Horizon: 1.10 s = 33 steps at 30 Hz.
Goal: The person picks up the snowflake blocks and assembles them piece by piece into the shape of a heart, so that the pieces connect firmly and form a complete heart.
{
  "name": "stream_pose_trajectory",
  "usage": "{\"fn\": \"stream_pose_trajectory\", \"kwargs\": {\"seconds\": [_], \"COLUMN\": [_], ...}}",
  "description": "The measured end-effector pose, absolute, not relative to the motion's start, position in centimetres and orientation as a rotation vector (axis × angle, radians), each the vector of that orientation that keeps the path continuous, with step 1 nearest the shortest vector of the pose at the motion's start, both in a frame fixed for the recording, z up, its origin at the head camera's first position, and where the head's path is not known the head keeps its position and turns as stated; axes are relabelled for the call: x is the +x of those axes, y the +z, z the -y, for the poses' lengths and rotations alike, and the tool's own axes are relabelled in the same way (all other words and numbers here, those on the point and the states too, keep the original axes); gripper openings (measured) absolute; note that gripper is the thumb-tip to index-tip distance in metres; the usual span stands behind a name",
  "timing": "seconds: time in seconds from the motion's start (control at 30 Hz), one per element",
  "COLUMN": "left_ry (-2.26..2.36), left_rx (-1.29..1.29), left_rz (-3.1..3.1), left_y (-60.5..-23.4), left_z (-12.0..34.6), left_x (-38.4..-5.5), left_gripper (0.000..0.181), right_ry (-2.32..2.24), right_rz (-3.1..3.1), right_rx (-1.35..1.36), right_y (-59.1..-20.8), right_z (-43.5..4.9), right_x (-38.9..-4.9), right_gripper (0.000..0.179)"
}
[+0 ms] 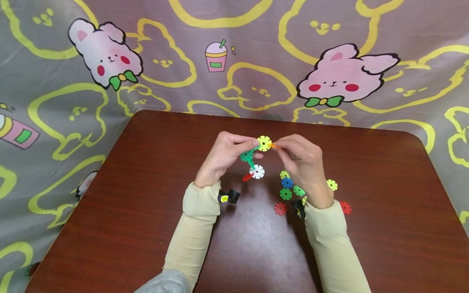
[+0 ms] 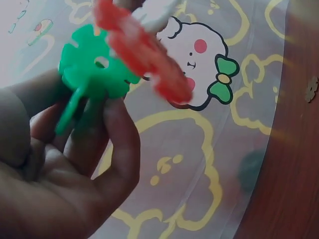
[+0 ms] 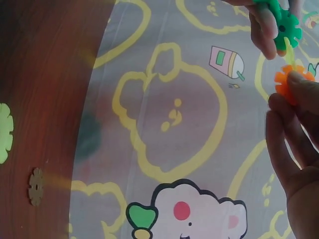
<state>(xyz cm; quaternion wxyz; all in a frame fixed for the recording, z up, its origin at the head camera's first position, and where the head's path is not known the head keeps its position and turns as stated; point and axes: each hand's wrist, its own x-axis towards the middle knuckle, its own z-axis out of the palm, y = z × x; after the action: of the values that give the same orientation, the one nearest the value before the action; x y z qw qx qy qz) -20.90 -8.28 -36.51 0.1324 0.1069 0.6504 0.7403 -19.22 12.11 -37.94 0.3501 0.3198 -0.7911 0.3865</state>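
My left hand (image 1: 234, 150) pinches a chain of notched plastic snowflake discs. Its yellow disc (image 1: 264, 143) is uppermost, lying between the two hands; green discs (image 1: 247, 156) link down to a white disc (image 1: 258, 171) and a red disc (image 1: 247, 177). In the left wrist view the fingers are around a green disc (image 2: 94, 62), with the red disc (image 2: 149, 57) blurred in front. Between thumb and fingertips, my right hand (image 1: 302, 158) pinches an orange snowflake disc (image 3: 284, 84), edge against the yellow disc's right side.
Loose discs lie on the brown table (image 1: 154, 195) below my right hand: blue (image 1: 287, 183), several green and yellow, a red disc (image 1: 280, 208) nearer me. Right of the wrist are another yellow disc (image 1: 332, 184) and red disc (image 1: 345, 208). Patterned cloth (image 1: 176, 93) hangs behind the table.
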Motion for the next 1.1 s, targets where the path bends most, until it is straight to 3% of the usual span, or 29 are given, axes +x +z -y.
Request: {"fn": "stream_pose_trajectory", "kwargs": {"seconds": [1.1], "left_ry": [2.034], "left_rx": [0.529], "left_rz": [-1.903], "left_y": [-36.5], "left_z": [7.6], "left_x": [-21.1], "left_gripper": [0.028], "right_ry": [1.215], "right_rz": [2.053], "right_rx": [0.687], "right_y": [-37.9], "right_z": [-13.9], "right_x": [-19.7], "right_gripper": [0.021]}}
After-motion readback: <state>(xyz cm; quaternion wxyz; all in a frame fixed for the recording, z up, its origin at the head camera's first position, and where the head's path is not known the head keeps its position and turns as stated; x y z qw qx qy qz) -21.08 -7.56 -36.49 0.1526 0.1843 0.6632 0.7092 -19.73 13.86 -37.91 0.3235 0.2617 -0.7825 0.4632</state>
